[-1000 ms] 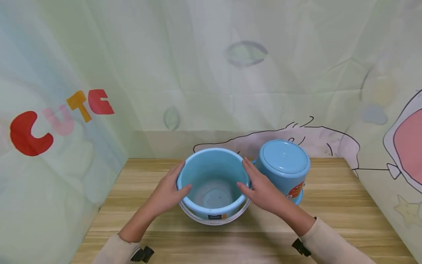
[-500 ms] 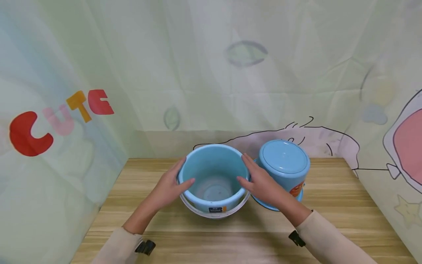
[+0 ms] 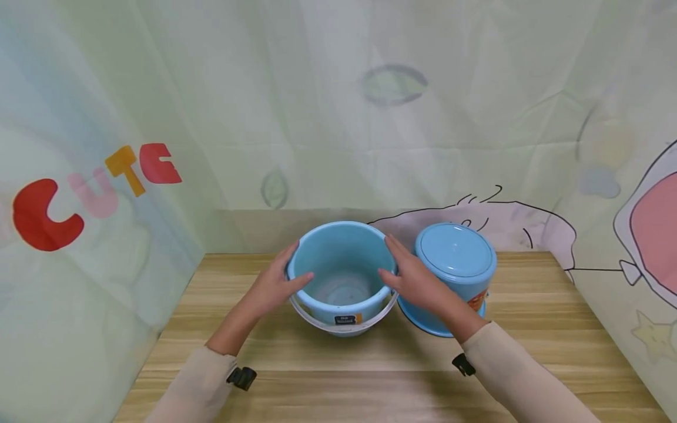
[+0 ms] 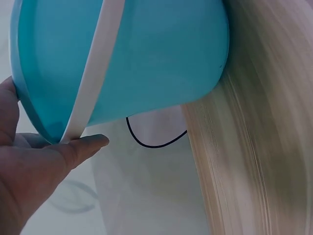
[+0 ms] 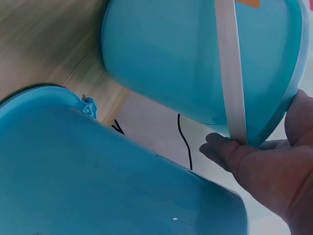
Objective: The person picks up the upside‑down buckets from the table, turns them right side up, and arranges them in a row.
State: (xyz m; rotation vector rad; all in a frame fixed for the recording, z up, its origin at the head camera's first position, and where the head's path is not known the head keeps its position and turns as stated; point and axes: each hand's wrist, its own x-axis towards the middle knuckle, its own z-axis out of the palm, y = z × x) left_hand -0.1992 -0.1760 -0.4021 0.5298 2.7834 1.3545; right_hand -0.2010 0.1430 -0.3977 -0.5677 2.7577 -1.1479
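Note:
A light blue bucket (image 3: 344, 264) with its mouth up is in the middle of the head view, between both hands. Its pale handle (image 3: 322, 324) hangs down along the near side, under a small dark label (image 3: 345, 320). My left hand (image 3: 276, 281) grips the left rim, thumb over the edge and fingers along the outside. On the right rim my right hand (image 3: 415, 276) holds in the same way. In the left wrist view the fingers (image 4: 88, 146) lie beside the end of the handle (image 4: 93, 73). The right wrist view shows the bucket (image 5: 171, 54) close over the wood.
A second blue bucket (image 3: 455, 252) stands upside down just right of my right hand, its rim (image 3: 423, 323) on the wooden tabletop (image 3: 338, 388). Printed cloth (image 3: 328, 117) walls in the back and both sides of the table.
The held bucket has moved away from me toward the back of the table, and both hands have gone with it. The upside-down bucket has stayed in place.

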